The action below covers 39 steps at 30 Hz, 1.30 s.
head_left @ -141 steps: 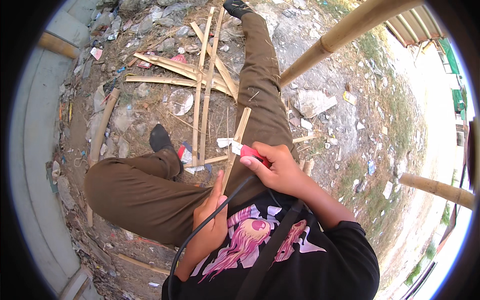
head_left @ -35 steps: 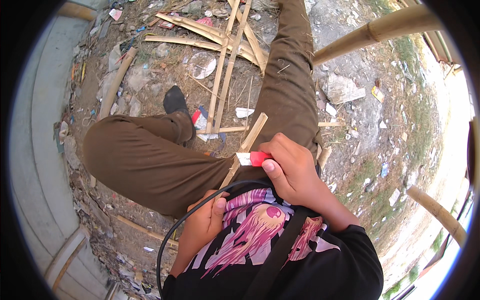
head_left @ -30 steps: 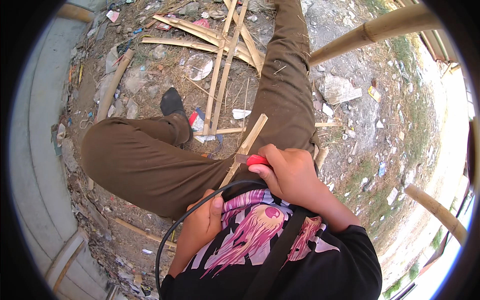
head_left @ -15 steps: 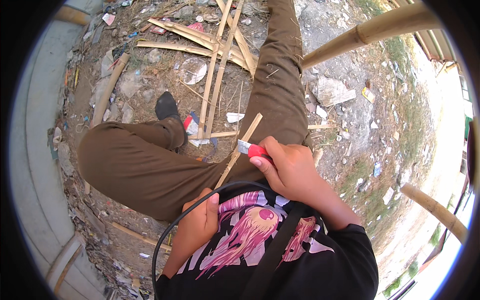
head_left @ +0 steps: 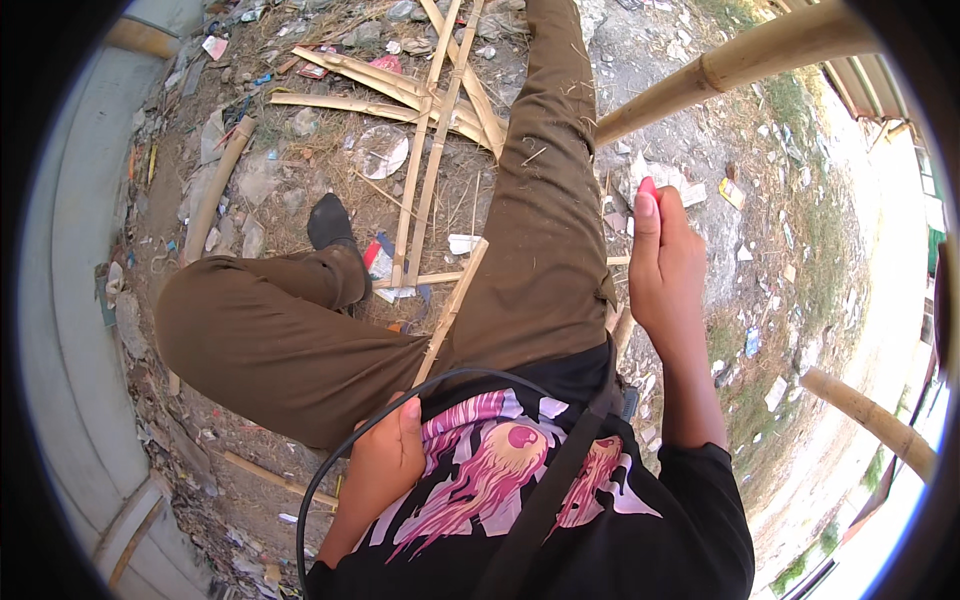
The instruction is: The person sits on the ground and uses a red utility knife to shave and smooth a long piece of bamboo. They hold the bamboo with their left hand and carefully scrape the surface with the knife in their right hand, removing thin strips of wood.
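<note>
My left hand [head_left: 390,448], low at my waist, is closed on the near end of a split bamboo strip [head_left: 453,310]. The strip slants up and away across my lap, its far end free above my thigh. Off to the right, past my outstretched leg, my right hand [head_left: 668,265] is raised in a closed grip. It holds a red-handled utility knife [head_left: 647,187]; only a bit of red shows above the thumb, and the blade is hidden. The knife is well apart from the strip. A black cable [head_left: 345,445] runs close over my left hand.
Long bamboo strips [head_left: 432,150] lie crossed on the littered ground ahead. A thick bamboo pole [head_left: 740,68] juts in from the upper right, another pole [head_left: 868,422] at the right. A grey wall [head_left: 75,270] bounds the left. My bent leg [head_left: 270,345] is on the left.
My right hand has swung away from the strip, up and to the right, carrying the knife. The strip's far end has shifted slightly left and nearer; my left hand keeps its hold.
</note>
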Motion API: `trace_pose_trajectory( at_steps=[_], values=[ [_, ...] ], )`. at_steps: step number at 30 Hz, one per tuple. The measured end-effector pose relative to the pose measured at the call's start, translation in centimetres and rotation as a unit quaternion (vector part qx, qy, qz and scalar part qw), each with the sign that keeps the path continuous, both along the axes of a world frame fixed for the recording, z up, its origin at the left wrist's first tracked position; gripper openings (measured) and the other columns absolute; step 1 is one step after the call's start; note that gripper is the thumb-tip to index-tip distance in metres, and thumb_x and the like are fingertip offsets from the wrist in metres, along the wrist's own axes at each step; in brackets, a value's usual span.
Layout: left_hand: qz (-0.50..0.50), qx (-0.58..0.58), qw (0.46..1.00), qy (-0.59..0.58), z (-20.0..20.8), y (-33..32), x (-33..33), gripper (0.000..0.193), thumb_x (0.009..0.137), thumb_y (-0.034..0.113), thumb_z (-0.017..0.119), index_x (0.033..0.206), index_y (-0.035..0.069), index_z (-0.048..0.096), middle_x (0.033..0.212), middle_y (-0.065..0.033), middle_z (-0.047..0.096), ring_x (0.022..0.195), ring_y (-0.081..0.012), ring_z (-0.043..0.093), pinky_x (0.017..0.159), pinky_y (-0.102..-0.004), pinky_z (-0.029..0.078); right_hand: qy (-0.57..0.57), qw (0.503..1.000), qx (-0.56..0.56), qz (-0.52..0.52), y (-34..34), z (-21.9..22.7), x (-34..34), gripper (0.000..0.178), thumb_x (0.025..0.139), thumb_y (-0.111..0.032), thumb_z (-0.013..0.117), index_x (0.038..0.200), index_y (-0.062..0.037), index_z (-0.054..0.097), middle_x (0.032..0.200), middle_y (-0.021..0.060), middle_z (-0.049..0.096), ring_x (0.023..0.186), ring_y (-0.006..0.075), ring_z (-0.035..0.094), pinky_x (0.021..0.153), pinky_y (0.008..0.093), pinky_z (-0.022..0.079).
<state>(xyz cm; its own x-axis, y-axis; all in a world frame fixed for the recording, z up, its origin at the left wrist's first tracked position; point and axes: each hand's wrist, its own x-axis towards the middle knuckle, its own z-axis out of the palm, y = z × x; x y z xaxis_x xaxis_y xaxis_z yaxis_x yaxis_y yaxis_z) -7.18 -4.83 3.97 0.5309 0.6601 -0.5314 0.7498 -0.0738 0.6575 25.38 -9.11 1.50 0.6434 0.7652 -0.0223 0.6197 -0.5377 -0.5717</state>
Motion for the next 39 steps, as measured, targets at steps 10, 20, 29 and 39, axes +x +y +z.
trace_pose_trajectory(
  at_steps=[10,20,29,39],
  values=[
    [-0.001,0.005,0.998,-0.058,-0.1,0.5,1.0,0.03,0.107,0.028,0.048,0.095,0.002,0.058,0.069,-0.0211,0.054,0.064,-0.0431,0.058,0.061,-0.0446,0.047,0.132,0.954,0.014,0.268,-1.2,0.3,-6.8,0.026,0.103,-0.03,0.056,0.094,-0.0061,0.053,0.069,0.0124,0.061,0.06,0.0363,0.063,0.052,0.0453,0.046],
    [-0.005,-0.028,0.998,-0.064,-1.0,0.1,0.0,0.039,0.109,0.033,0.044,0.09,0.001,0.058,0.067,-0.0196,0.051,0.059,-0.0392,0.055,0.058,-0.0422,0.044,0.029,0.96,0.019,0.276,-0.6,0.5,-6.5,0.03,0.096,-0.035,0.066,0.087,-0.0079,0.057,0.068,0.0084,0.061,0.056,0.0309,0.063,0.048,0.0405,0.046],
    [0.04,-0.051,0.995,-0.081,-1.2,0.2,0.6,0.043,0.11,0.033,0.04,0.092,-0.001,0.058,0.068,-0.0185,0.05,0.058,-0.035,0.051,0.061,-0.0409,0.043,-0.068,0.959,0.067,0.266,0.6,-0.8,-5.5,0.03,0.094,-0.036,0.07,0.085,-0.0093,0.059,0.063,0.0081,0.059,0.053,0.0297,0.062,0.047,0.0403,0.045],
    [0.033,-0.02,0.993,-0.114,-1.7,-0.2,0.3,0.048,0.111,0.037,0.035,0.088,0.0,0.055,0.065,-0.011,0.047,0.059,-0.0192,0.046,0.058,-0.0353,0.037,0.152,0.98,0.126,0.008,-1.9,1.2,-0.9,0.022,0.106,-0.023,0.054,0.108,-0.0023,0.06,0.069,0.0003,0.052,0.058,0.0092,0.044,0.054,0.0277,0.035]
  ],
)
